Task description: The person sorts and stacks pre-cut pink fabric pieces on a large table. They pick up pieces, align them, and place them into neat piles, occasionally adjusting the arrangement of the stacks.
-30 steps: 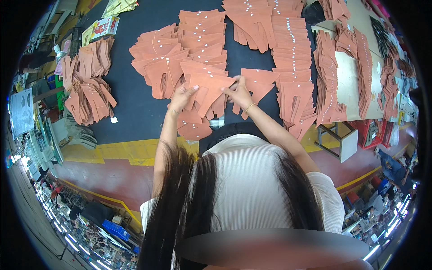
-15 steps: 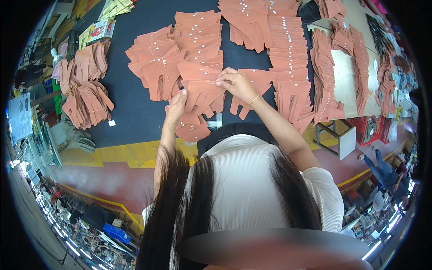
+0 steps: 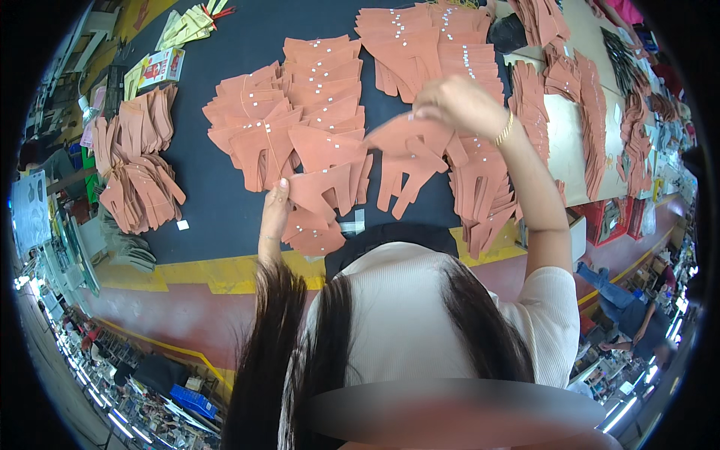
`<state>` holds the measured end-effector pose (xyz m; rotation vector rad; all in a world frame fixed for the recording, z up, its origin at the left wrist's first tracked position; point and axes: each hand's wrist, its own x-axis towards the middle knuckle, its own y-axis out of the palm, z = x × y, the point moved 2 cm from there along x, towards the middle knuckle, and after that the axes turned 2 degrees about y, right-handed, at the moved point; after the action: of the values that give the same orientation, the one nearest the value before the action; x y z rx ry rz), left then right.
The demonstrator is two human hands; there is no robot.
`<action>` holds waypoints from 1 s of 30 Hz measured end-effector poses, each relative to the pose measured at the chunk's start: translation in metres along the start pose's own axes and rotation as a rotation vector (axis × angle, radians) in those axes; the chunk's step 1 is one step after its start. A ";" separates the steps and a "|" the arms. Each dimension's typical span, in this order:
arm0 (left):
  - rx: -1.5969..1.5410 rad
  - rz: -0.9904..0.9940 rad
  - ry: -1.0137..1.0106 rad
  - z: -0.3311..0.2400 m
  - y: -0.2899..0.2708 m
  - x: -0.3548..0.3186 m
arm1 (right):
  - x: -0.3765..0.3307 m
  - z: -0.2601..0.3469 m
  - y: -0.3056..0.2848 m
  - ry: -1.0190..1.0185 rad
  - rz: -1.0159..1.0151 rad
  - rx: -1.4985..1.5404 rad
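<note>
My left hand (image 3: pixel 275 214) has its thumb on the edge of a salmon-coloured cut piece (image 3: pixel 324 187), a flat leather-like shape with a slot and a small white sticker. Further right, my right hand (image 3: pixel 459 106) pinches the upper edge of another cut piece (image 3: pixel 409 140), which looks bent and partly raised over a similar piece (image 3: pixel 401 178). Overlapping rows of such pieces (image 3: pixel 322 86) fan out beyond my left hand. A tied bundle of them (image 3: pixel 262 146) lies to its left. Beneath my right forearm runs another stickered row (image 3: pixel 480 180).
The pieces lie on a dark table (image 3: pixel 214 225) with a yellow-marked floor edge in front. Far left is another pile of pieces (image 3: pixel 142 161), with a small printed box (image 3: pixel 165 66) behind it. At right are more stacks (image 3: pixel 589 124) and a red crate (image 3: pixel 602 221).
My right hand has left the piece at my left hand and moved right and away from me, where it now lifts another piece's edge. My left hand keeps its piece, now lower in view.
</note>
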<state>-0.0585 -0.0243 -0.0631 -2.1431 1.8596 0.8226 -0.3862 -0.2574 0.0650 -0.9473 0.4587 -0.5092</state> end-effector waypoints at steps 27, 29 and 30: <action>-0.422 -0.002 -0.189 -0.042 0.053 0.004 | 0.112 -0.173 0.044 0.364 -0.215 -0.213; -0.397 -0.011 -0.128 -0.036 0.053 0.003 | 0.098 -0.155 0.040 0.282 -0.397 -0.499; -0.417 0.022 -0.089 -0.031 0.053 0.003 | 0.088 -0.151 0.037 0.333 -0.367 -0.413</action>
<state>-0.1006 -0.0521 -0.0274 -2.2669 1.7944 1.3912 -0.3959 -0.3891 -0.0559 -1.3624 0.7122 -0.9370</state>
